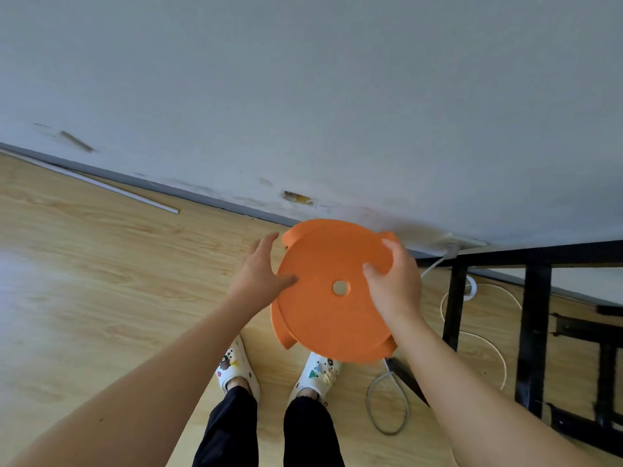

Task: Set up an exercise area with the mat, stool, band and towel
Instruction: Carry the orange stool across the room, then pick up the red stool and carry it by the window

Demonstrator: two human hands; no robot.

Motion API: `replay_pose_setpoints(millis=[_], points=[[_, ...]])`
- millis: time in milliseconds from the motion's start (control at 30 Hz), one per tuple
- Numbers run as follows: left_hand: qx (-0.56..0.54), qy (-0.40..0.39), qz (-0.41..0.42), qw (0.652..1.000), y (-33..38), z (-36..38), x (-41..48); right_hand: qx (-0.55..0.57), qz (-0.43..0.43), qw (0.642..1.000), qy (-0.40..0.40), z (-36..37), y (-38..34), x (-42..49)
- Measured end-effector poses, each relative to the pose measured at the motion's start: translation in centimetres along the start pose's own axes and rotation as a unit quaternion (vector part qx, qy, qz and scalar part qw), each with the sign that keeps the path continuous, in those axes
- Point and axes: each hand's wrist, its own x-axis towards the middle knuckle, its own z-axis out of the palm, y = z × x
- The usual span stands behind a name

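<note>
- Stool [323, 318] — centre of frame, orange seat towards the camera.
- Right hand [394, 284] — fingers curled over the seat's right rim, holding it.
- Left hand [259, 274] — fingers straight, thumb on the left rim.

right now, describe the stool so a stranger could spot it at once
Find where the wood floor meets the pale wall, left of the black metal frame. Above the person's white shoes is the stool, its round seat gripped by the right hand and touched by the left hand. It is the only orange thing, with a small hole in the middle.
</note>
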Motion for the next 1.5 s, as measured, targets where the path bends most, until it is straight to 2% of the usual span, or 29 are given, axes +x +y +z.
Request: replay_pose_setpoints(millis=[167, 400, 567, 867, 1067, 1500], points=[[0.026, 0.061, 0.083, 0.994, 2.5, -8.0, -5.7, -0.039, -0.136, 0.987, -0.075, -1.2, -10.3, -4.7], [0.051, 0.187, 0.115, 0.974, 2.3, -20.7, -13.0, -0.1, -0.308, 0.938, -0.127, -0.2, -25.3, -12.8], [0.036, 0.273, 0.104, 0.956, -1.2, -29.7, -18.6, -0.125, -0.406, 0.893, -0.151, 2.7, -34.7, -21.0], [0.02, 0.398, 0.027, 0.917, -13.3, -42.2, -28.3, -0.144, -0.522, 0.814, -0.209, 11.8, -45.9, -36.0], [0.004, 0.437, -0.083, 0.895, -22.2, -46.8, -36.1, -0.165, -0.584, 0.759, -0.237, 17.6, -49.7, -44.5], [-0.032, 0.531, -0.254, 0.808, -37.7, -53.9, -49.0, -0.196, -0.711, 0.59, -0.329, 31.2, -57.2, -63.3]])
